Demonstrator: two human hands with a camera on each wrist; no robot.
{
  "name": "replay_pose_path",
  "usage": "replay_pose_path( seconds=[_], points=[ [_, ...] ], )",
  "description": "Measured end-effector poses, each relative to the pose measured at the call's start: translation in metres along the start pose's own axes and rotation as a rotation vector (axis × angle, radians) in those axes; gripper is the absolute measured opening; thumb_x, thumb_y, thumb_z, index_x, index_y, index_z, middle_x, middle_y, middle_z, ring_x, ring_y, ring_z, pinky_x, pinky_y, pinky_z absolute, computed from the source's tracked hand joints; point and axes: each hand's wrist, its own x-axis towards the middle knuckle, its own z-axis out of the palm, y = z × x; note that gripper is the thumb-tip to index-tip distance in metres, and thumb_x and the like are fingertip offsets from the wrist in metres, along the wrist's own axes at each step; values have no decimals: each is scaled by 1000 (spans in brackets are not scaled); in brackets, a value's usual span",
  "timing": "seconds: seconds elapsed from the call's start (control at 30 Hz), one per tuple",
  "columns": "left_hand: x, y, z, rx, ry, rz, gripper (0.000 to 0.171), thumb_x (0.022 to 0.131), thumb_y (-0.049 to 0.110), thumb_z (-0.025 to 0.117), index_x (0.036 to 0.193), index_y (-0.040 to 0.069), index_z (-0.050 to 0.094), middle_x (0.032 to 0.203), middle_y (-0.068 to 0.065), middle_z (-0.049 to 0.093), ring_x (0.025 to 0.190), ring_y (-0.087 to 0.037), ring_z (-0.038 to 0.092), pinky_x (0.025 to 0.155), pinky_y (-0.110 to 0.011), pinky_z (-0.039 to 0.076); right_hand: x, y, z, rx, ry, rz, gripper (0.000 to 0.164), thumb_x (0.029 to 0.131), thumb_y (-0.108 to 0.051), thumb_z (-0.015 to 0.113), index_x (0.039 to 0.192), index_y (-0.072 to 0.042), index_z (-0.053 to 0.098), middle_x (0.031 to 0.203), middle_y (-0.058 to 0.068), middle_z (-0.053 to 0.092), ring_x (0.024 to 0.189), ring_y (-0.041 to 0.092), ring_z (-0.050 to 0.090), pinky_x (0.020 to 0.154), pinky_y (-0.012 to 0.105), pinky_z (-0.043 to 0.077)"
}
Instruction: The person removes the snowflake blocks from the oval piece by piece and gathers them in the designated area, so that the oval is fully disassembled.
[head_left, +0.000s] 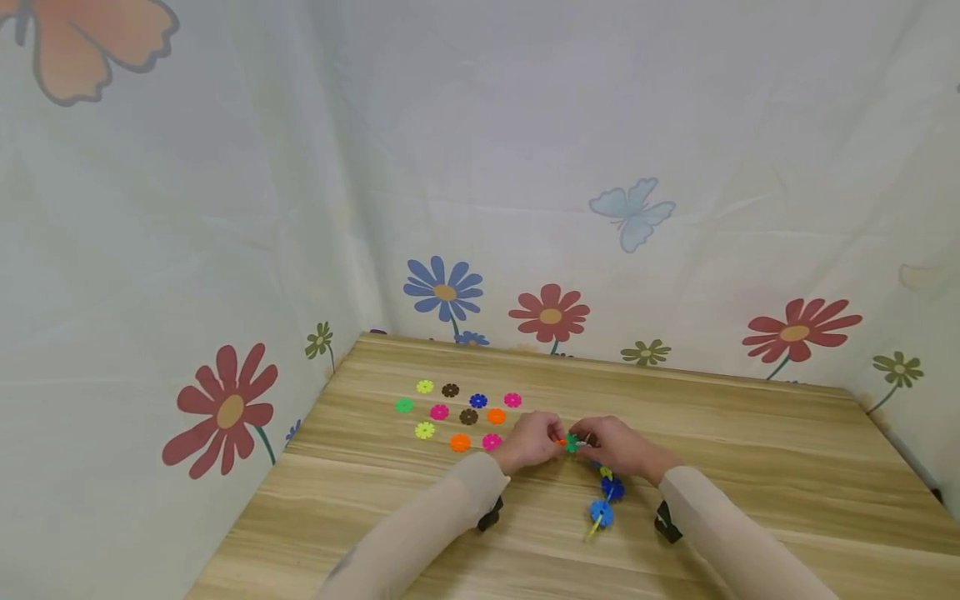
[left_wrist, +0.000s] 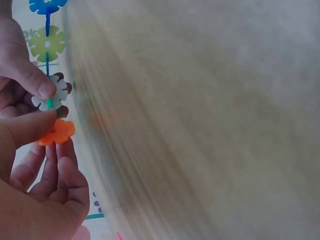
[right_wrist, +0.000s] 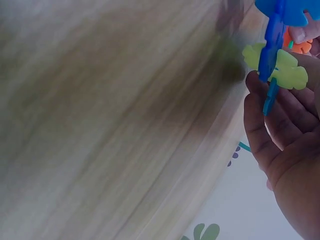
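Observation:
My left hand [head_left: 534,440] pinches an orange notched plastic disc [left_wrist: 61,132] between thumb and fingers. Close beside it, my right hand [head_left: 618,446] pinches a white notched disc [left_wrist: 59,91], part of a chain of interlocking discs. A green disc [head_left: 572,443] stands edge-on between the white and orange ones; whether the orange one is slotted onto it I cannot tell. From the right hand the chain hangs toward the front, with a yellow-green disc [right_wrist: 290,71], a dark blue disc [head_left: 612,487] and a lighter blue disc [head_left: 601,513] showing.
Loose notched discs in several colours lie in rough rows left of the hands, among them a brown disc [head_left: 468,417], a pink disc [head_left: 513,400] and a green disc [head_left: 404,406]. The wooden table [head_left: 360,508] meets a flower-printed cloth [head_left: 495,208] at the back and left.

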Motion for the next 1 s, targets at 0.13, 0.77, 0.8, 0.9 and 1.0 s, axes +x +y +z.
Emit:
replay_pose_path(
  seconds=[0.13,0.77,0.8,0.9,1.0],
  points=[
    [-2,2,0,48,20,-3,13,76,1,73,76,8,62,67,6,54,62,-8,48,56,-19,41,1,-3,1,-9,-3,7,27,88,-14,68,111,-2,63,94,-1,65,81,10,59,71,29,50],
    [-5,10,4,227,46,18,22,71,-4,65,64,15,55,63,4,52,59,-10,46,53,-20,37,2,0,3,-66,7,-72,23,86,-17,71,103,-1,69,92,1,68,73,4,55,65,24,47],
    [-4,9,4,231,46,20,22,71,-4,65,65,15,55,64,4,52,59,-10,46,53,-20,37,2,0,2,-64,4,-67,23,86,-17,70,103,-2,69,92,1,68,73,4,55,65,24,47],
    [-4,9,3,246,46,32,23,70,-5,65,64,15,55,63,4,52,59,-11,46,54,-21,38,2,0,2,-50,0,-64,24,86,-17,71,103,-1,68,92,1,67,74,5,55,66,25,48],
    [-4,10,2,255,45,63,24,70,-5,64,63,15,55,62,5,51,59,-10,45,54,-20,37,2,1,0,-45,-3,-49,23,85,-16,71,104,-2,68,91,0,67,74,5,56,66,25,48]
  ],
)
